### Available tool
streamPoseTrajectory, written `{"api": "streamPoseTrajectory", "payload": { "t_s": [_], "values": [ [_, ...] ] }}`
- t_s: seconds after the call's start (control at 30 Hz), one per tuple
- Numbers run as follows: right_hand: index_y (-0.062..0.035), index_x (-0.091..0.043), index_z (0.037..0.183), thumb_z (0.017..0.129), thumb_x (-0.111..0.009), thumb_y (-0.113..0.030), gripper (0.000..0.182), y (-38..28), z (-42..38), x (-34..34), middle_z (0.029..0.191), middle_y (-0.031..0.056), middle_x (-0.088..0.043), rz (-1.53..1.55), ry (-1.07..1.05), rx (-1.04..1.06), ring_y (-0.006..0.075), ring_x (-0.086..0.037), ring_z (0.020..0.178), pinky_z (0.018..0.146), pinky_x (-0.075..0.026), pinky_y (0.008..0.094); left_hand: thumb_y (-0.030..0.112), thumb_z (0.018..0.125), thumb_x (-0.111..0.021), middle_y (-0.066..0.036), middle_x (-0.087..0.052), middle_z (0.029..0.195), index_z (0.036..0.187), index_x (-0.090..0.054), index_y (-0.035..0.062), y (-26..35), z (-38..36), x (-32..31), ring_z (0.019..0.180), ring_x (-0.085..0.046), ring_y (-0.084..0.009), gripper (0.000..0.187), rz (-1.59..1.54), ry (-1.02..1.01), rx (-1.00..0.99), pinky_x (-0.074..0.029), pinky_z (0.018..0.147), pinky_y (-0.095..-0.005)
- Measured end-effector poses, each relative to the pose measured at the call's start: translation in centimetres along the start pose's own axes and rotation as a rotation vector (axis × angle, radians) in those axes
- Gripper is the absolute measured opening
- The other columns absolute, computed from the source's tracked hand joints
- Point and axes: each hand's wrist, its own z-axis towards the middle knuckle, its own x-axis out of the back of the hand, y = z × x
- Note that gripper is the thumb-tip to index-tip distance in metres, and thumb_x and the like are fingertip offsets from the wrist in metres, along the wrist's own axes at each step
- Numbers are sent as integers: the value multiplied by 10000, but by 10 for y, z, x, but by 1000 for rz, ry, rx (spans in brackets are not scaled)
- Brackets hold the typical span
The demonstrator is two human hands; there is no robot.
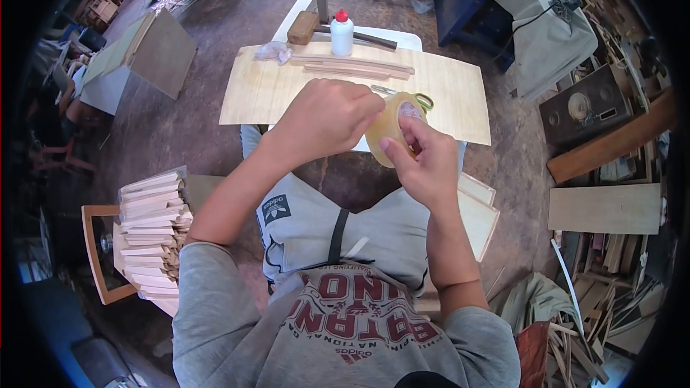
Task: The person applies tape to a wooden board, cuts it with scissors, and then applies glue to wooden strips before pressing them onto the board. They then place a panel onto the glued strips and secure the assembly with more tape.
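Observation:
A roll of clear yellowish packing tape (381, 136) is held up over my lap, in front of the board's near edge. My right hand (425, 162) grips it, with the thumb and fingers at the roll's core. My left hand (323, 116) is closed at the roll's upper left side, its fingertips pressed together against the tape's edge. Whether a loose tape end is between those fingertips cannot be made out. Just behind the roll, scissors (425, 102) with green handles lie on the plywood board (460, 104), partly hidden by the tape.
Thin wood strips (356, 66), a white glue bottle (343, 34) with a red cap, a brown block (302, 28) and a crumpled plastic bag (274, 52) are on the board. Stacked wood pieces (151, 237) stand at left; a speaker box (583, 106) and scrap wood sit at right.

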Motion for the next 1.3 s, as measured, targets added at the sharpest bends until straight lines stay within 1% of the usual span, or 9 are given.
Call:
{"api": "streamPoseTrajectory", "payload": {
  "t_s": [0.2,0.3,0.6,0.7,0.8,0.9,1.1,1.2,1.3],
  "values": [
    [-35,-741,1035,756,-797,-178,318,-3,0,4,620,109,-609,42,-53,-34,231,-583,497,522,-467,345,143,855,-738,-90,-728,813,912,-750,51,-8,-4,4,661,-671,-276,109,-297,57,83,-529,601,-350],
    [-31,-737,1034,755,-799,-170,318,4,1,-5,612,105,-601,70,19,-9,224,-577,490,513,-461,340,153,861,-745,-92,-734,826,939,-762,49,-6,-4,3,654,-669,-269,131,-266,29,118,-523,593,-340],
    [-18,-732,1039,759,-794,-171,325,5,0,-10,621,113,-609,89,29,-15,228,-581,493,517,-465,343,101,851,-719,-97,-704,769,910,-740,48,-4,-4,-2,676,-678,-302,82,-83,-7,91,-536,603,-389],
    [-12,-731,1041,765,-798,-161,321,15,0,-14,614,100,-605,96,8,11,196,-566,488,514,-459,326,109,850,-727,-105,-702,766,902,-738,47,-12,-6,-8,666,-676,-301,81,-83,26,67,-532,596,-383],
    [-7,-734,1055,778,-801,-146,318,27,0,-15,598,67,-582,185,19,-75,135,-526,492,507,-441,299,113,843,-734,-101,-701,770,888,-734,47,-12,-8,-10,680,-680,-293,79,-266,62,82,-526,588,-376],
    [-4,-735,1070,790,-802,-138,317,27,0,-12,588,32,-545,219,-4,-101,89,-477,510,500,-412,275,120,831,-741,-97,-701,791,880,-736,48,-9,-8,-12,688,-677,-286,87,-266,68,87,-521,585,-371],
    [-23,-739,1085,804,-795,-158,317,32,-7,-15,589,19,-518,218,-106,-198,83,-442,516,496,-385,267,101,823,-717,-102,-667,818,893,-669,37,-7,-25,-29,719,-649,-292,106,-66,24,40,-512,613,-377],
    [-33,-739,1088,816,-789,-190,318,48,-11,-27,590,34,-534,220,-164,-227,100,-476,540,539,-418,290,87,833,-678,-133,-634,855,941,-601,31,-7,-36,-46,774,-627,-309,144,-91,4,121,-511,661,-369],
    [-30,-732,1091,849,-759,-214,305,65,-12,-37,656,71,-612,111,-151,-33,127,-552,611,615,-462,311,90,876,-604,-150,-599,847,980,-569,22,-27,-58,-65,793,-623,-287,129,-284,-31,143,-509,626,-369]
  ]
}}
